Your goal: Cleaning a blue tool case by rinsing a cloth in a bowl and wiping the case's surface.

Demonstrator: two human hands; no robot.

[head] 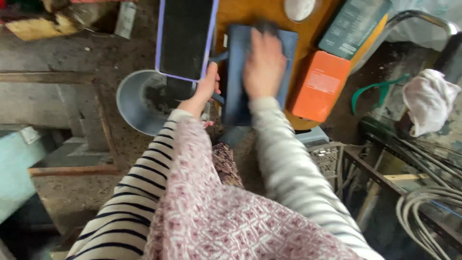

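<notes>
Head cam, looking straight down: the right hand (263, 62) lay flat, fingers spread, pressed on top of a dark blue flat case (240, 82) that sat on the round wooden table (250, 12). That hand was blurred, so I couldn't tell more than that the palm was down on it, not clenched. The left hand (208, 86) was pinching the left edge of the blue case, thumb and fingers closed on it, right by a black tablet with a lilac rim (186, 38) that hung over the table edge. Just right of the case sat an orange box (320, 86), with a grey-green box (353, 24) above it (both touching, as far as I could see). Below the tablet was a grey metal basin (139, 103) on the floor. A white cloth (428, 98) hung off to the right, above some grey cables (423, 202).
</notes>
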